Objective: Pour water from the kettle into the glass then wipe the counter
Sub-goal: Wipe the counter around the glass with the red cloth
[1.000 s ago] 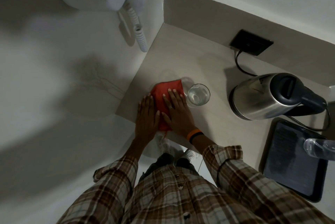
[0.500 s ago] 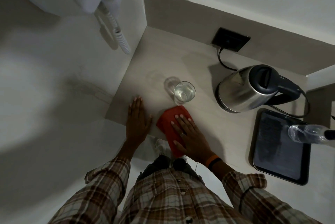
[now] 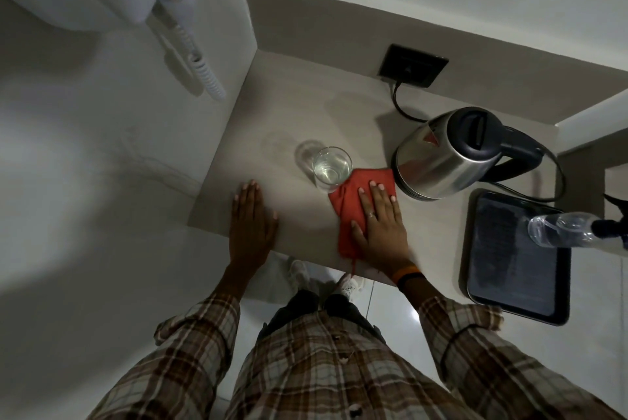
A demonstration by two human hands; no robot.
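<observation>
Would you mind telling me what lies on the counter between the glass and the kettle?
In the head view, the far corner of the red cloth, pressed flat by the right hand, fills the gap between glass and kettle.

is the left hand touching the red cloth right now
No, the left hand lies flat on bare counter, apart from the red cloth under the right hand.

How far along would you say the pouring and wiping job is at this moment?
Pouring looks done: the glass holds water and the kettle stands on the counter. Wiping is in hand: the right hand presses the red cloth flat between them, the left hand braced. How much counter remains can't be told.
</observation>
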